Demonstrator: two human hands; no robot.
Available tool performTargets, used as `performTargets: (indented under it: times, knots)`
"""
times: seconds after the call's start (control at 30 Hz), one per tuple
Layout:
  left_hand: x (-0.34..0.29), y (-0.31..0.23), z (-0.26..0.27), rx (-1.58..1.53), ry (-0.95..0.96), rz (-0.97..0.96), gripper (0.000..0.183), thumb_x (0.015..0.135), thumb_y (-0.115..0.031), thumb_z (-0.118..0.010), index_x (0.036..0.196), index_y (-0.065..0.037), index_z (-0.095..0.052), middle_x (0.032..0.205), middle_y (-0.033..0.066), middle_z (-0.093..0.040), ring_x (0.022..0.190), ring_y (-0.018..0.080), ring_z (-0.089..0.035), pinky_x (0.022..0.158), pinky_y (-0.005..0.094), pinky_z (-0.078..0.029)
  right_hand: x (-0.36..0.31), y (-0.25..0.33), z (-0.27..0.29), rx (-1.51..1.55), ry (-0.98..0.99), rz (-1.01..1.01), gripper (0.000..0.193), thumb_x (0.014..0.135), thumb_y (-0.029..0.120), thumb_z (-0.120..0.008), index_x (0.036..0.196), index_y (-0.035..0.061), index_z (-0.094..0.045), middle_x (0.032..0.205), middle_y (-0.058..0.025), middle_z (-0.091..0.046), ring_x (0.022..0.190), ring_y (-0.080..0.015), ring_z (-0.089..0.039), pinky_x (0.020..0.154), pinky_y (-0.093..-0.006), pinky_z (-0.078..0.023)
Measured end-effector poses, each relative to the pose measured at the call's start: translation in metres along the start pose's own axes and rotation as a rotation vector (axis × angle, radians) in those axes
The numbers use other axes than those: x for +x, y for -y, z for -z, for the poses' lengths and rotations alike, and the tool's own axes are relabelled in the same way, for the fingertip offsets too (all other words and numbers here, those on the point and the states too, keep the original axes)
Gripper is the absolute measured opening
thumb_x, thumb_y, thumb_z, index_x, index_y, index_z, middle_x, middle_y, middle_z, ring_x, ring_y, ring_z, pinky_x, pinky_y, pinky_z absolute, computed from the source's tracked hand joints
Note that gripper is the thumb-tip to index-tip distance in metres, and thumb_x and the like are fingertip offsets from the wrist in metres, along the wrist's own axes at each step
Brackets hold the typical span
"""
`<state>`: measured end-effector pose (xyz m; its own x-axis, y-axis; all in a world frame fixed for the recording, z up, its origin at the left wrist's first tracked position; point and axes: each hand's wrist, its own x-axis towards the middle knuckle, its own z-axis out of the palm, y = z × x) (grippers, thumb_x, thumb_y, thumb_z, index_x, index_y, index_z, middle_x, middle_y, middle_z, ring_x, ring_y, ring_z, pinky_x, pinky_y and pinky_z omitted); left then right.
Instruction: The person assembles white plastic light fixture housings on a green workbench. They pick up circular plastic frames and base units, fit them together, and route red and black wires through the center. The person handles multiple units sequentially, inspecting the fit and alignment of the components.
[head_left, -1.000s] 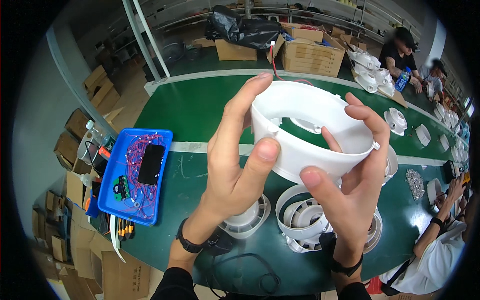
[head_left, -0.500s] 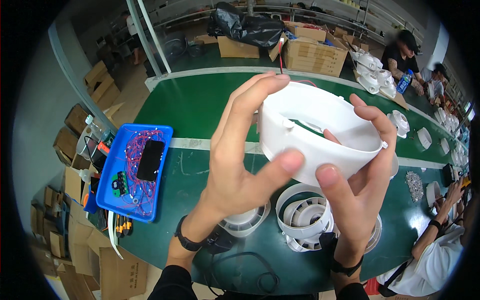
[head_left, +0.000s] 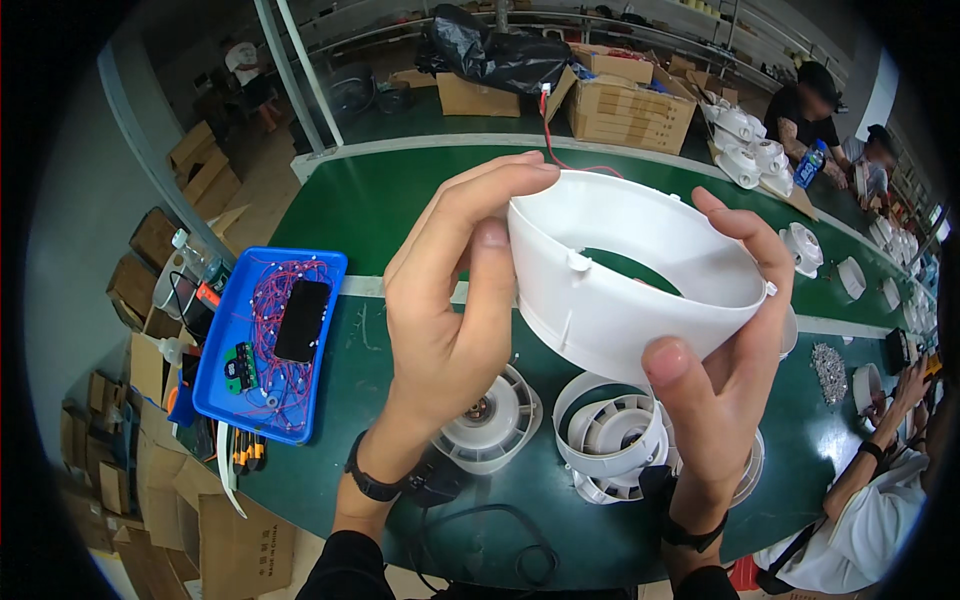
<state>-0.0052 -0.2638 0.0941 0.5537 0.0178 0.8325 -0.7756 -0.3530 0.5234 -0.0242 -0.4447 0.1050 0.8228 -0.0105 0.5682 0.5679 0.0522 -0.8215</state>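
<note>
Between my hands, raised over the green table, is a white plastic ring (head_left: 620,325), tilted so that I see down through its opening. My left hand (head_left: 450,300) grips its left side, fingers over the upper rim and thumb against the edge. On the other side my right hand (head_left: 725,370) clasps it, thumb on the front wall and fingers around the back. A red wire (head_left: 548,130) with a small white connector sticks up behind the ring's far left rim. Below lie a white finned fan part (head_left: 490,425) and, to its right, stacked white fan housings (head_left: 612,430).
A blue tray (head_left: 215,385) at left holds red wires, a black phone and a green circuit board. Screwdrivers (head_left: 248,452) lie by it. A black cable (head_left: 510,510) curls near the front edge. Cardboard boxes (head_left: 630,112) stand behind; a co-worker's arm (head_left: 865,460) is at right.
My left thumb has shifted from the ring's front wall up to its left edge. The ring has tilted slightly, and the red wire's connector has swung left.
</note>
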Motion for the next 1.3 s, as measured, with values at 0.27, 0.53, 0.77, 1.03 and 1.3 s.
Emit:
performTargets:
  times: [0.27,0.53,0.77,1.03,1.3]
  knots:
    - [-0.003,0.004,-0.002,-0.070,0.008,0.034,0.040,0.087,0.006,-0.036,0.121,0.004,-0.057,0.131,0.0234,-0.059,0.120,0.0245,-0.058,0.105,0.0362,-0.043,0.000,-0.001,0.001,-0.041,0.016,0.018,0.100,0.073,0.050,-0.082,0.141,-0.0048,-0.033,0.144,-0.0231,-0.040,0.129,-0.0305,-0.049,0.104,-0.0407,-0.047]
    - [0.001,0.002,0.000,-0.165,0.043,-0.071,0.046,0.088,-0.011,-0.057,0.132,0.002,-0.054,0.132,0.0227,-0.056,0.116,0.0291,-0.059,0.093,0.0342,-0.048,0.001,0.002,0.000,-0.131,-0.008,-0.022,0.104,0.076,0.069,-0.070,0.141,-0.0041,-0.034,0.139,-0.0229,-0.045,0.127,-0.0299,-0.050,0.107,-0.0401,-0.041]
    - [0.011,0.011,0.021,0.017,0.343,-0.226,0.105,0.062,-0.025,-0.088,0.150,-0.001,-0.036,0.142,0.0264,-0.048,0.129,0.0311,-0.052,0.104,0.0393,-0.042,0.000,0.000,0.007,-0.157,0.002,-0.025,0.097,0.084,0.068,-0.060,0.143,-0.0028,-0.033,0.135,-0.0242,-0.052,0.117,-0.0277,-0.058,0.097,-0.0354,-0.047]
    - [0.011,0.084,0.096,0.063,0.439,0.638,0.057,0.086,-0.022,-0.075,0.135,-0.001,-0.054,0.088,0.0099,-0.071,0.071,0.0117,-0.068,0.062,0.0259,-0.055,0.001,0.000,0.007,-0.306,0.398,-0.122,0.061,0.090,0.015,-0.066,0.144,0.0016,-0.041,0.132,-0.0193,-0.057,0.098,-0.0189,-0.068,0.069,-0.0243,-0.053]
    - [-0.066,0.239,0.127,0.184,-0.159,1.185,0.082,0.091,-0.030,-0.068,0.155,-0.005,-0.023,0.116,0.0218,-0.064,0.075,0.0265,-0.071,0.063,0.0362,-0.061,-0.001,-0.001,0.007,-0.388,0.516,-0.174,0.048,0.088,0.020,-0.070,0.129,0.0029,-0.053,0.101,-0.0204,-0.069,0.066,-0.0260,-0.069,0.059,-0.0366,-0.053]
